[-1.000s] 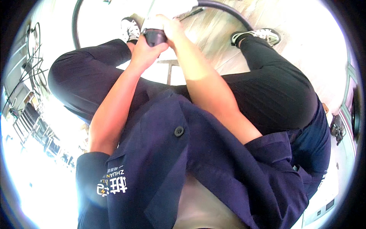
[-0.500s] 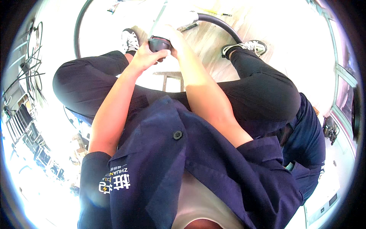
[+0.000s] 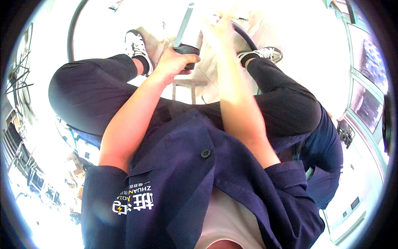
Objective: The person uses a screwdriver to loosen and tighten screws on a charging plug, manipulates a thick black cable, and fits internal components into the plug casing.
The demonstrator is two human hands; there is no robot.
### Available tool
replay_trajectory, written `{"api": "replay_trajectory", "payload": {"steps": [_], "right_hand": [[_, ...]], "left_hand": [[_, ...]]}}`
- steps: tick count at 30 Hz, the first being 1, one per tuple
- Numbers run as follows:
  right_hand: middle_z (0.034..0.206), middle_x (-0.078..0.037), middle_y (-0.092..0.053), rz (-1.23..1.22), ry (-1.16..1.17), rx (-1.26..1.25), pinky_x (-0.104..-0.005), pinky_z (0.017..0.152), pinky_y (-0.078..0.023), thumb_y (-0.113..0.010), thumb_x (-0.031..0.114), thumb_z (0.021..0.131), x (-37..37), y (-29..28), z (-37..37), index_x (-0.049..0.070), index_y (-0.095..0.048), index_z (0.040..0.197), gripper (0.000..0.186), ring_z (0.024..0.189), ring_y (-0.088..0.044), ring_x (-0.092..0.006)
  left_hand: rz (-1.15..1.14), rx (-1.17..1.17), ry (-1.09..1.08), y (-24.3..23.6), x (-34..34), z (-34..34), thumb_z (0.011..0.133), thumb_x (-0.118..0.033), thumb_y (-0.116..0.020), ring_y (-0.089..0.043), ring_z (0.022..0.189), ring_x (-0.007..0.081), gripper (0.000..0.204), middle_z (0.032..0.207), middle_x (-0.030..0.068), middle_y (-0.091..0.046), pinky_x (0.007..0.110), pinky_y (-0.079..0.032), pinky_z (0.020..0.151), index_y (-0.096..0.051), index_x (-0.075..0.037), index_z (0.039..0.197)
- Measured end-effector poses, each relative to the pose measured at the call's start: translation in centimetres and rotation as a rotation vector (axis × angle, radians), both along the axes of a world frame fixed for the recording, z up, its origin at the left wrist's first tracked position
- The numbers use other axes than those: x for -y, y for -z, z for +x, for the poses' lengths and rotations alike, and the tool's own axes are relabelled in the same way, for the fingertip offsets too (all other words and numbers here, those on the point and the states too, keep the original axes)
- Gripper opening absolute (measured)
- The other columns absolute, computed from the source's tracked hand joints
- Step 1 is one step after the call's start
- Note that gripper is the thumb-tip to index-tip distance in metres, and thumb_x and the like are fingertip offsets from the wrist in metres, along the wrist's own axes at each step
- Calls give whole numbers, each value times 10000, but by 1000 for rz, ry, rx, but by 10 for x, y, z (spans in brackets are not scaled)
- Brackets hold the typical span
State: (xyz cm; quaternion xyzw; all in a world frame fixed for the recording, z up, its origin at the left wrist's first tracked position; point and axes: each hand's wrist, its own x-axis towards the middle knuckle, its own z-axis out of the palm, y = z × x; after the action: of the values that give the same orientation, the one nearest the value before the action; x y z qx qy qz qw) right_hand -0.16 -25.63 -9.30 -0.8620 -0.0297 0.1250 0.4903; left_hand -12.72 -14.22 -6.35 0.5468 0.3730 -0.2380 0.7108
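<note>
My left hand (image 3: pixel 175 63) is wrapped around a black, rounded cup-like part (image 3: pixel 188 50), its thumb lying across the near side. A long flat grey strip (image 3: pixel 184 25) stands up from beside that part's left edge; whether the two are joined cannot be seen. Farther off and to the right, my right hand (image 3: pixel 219 30) reaches forward, apart from the black part. Glare and blur wash out its fingers, so what it touches, if anything, is hidden. Close by it a thick black cable (image 3: pixel 245 35) curves toward my right shoe.
Between my legs stands a brownish frame (image 3: pixel 189 84). My shoes (image 3: pixel 137 45) rest on the pale wood-look floor. Another length of black cable (image 3: pixel 74 31) bends along the far left. Cluttered racks line the left side; a glazed wall panel (image 3: pixel 367 99) stands at the right.
My right hand has left the black part and moved forward and right. The left hand, still holding the part, has shifted slightly right; the grey strip shows more fully.
</note>
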Motion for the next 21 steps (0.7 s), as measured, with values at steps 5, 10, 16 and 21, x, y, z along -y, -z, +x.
{"api": "replay_trajectory", "payload": {"steps": [5,10,16,21], "right_hand": [[899,-197,-716,-364,-68,-294,-412,665,-555,-750,470,771,-32,-21,72,-88,-696,952,589,762,-686,-327],[851,-210,-710,-447,-78,-547,-456,614,-555,-815,388,702,-67,32,112,-84,-701,843,506,680,-679,-334],[760,-154,-667,-658,-117,-439,-461,559,-520,-780,326,749,-77,32,93,-20,-696,805,360,632,-638,-298],[759,-130,-656,-125,59,-604,-414,536,-516,-662,256,873,-39,48,110,3,-677,884,254,625,-633,-274]], "left_hand": [[60,123,-2,8,18,-1,681,-181,-820,-600,524,108,284,710,62,-672,258,-516,487,-711,0,871],[142,103,56,6,18,3,616,-249,-809,-680,654,193,467,784,140,-697,311,-556,610,-661,51,942],[272,103,73,27,17,-6,563,-306,-825,-705,905,330,772,954,267,-692,354,-561,820,-505,137,1109],[229,104,216,37,1,3,549,-300,-862,-703,879,230,747,971,181,-707,331,-556,795,-571,92,1115]]}}
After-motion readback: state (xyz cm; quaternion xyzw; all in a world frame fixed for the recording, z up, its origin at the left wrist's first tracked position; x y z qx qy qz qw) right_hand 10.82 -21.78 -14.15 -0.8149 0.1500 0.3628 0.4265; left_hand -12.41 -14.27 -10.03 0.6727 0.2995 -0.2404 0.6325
